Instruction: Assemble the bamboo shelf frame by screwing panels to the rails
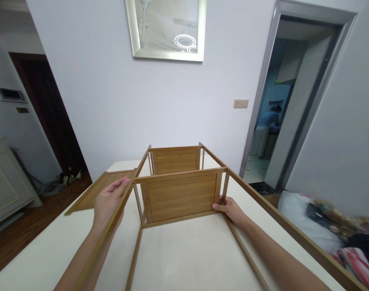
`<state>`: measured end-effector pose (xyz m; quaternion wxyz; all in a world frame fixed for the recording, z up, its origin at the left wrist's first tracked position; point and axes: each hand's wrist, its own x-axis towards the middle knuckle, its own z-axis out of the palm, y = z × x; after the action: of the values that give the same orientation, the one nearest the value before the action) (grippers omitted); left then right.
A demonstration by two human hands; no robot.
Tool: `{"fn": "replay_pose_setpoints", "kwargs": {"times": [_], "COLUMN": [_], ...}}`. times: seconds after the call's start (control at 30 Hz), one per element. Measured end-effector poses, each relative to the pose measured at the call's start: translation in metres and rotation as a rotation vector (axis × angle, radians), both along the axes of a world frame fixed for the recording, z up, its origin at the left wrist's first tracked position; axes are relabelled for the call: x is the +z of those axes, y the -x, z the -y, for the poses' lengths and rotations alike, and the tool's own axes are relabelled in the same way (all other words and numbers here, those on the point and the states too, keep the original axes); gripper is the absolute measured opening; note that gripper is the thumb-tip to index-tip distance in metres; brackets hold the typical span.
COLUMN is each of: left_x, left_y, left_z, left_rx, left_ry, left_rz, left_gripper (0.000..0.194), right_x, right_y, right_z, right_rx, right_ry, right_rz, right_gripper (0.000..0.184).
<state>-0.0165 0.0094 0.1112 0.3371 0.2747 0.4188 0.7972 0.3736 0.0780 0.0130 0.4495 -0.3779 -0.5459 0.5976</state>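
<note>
A bamboo shelf frame (178,194) lies on its side on the white table (184,254), with two slatted shelf panels standing upright between its long rails. My left hand (108,202) rests with fingers stretched along the upper left rail. My right hand (230,208) grips the lower right corner of the near panel where it meets the right rail. A further panel (175,160) sits deeper in the frame.
A loose bamboo panel (96,192) lies flat at the table's left edge. A pile of bags and cloth (333,226) sits at the right. Beyond the open doorway (272,121) a person stands in another room. A white cabinet (5,182) is at far left.
</note>
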Motion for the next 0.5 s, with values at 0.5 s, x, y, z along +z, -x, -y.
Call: {"fn": "replay_pose_setpoints", "kwargs": {"times": [0.5], "left_x": [-0.006], "left_y": [-0.007], "left_z": [0.001], "left_rx": [0.089], "left_ry": [-0.030], "left_rz": [-0.063], "left_gripper": [0.029], "right_x": [0.007], "right_y": [0.002], "right_z": [0.005], "right_rx": [0.009], "right_ry": [0.008], "right_rz": [0.005], "right_gripper": [0.044]}}
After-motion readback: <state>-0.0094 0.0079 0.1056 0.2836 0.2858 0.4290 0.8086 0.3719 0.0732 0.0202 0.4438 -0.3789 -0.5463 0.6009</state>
